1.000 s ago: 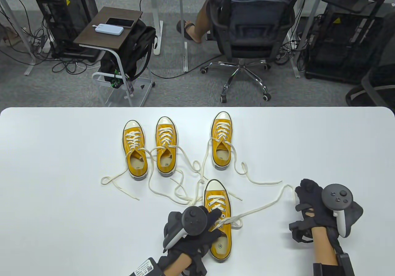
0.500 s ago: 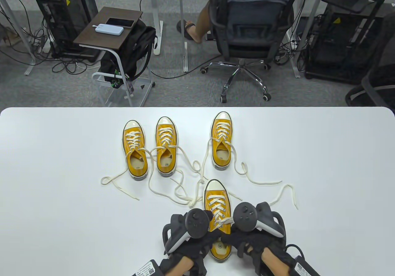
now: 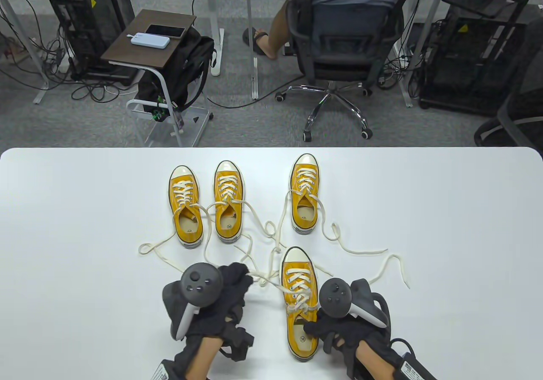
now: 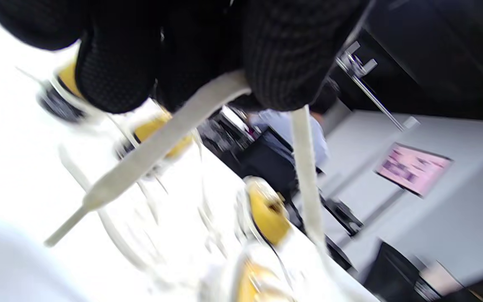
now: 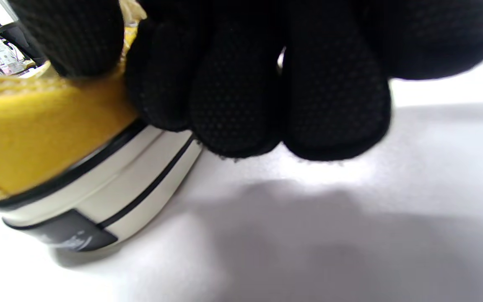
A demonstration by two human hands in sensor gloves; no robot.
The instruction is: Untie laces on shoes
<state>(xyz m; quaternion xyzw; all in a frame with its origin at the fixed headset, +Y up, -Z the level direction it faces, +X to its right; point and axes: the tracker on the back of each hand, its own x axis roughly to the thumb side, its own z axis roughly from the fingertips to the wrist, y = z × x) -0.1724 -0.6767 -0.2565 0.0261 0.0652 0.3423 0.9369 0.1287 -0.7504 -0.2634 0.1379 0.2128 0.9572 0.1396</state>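
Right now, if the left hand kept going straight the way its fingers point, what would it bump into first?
Probably the nearest yellow canvas sneaker. The left hand, pinching a cream lace end, points right and slightly away, toward the sneaker's laced front; only loose cream laces lie between. Height is unclear.

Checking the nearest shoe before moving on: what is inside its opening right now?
In the nearest shoe, a pale insole with a round size stamp shows. The right hand grips the opening's right edge, covering that side. The toe end under the laces cannot be seen.

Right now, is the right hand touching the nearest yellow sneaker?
Touching. The right wrist view shows the right hand curled against the nearest yellow sneaker's canvas side above the sole; in the table view it grips the collar.
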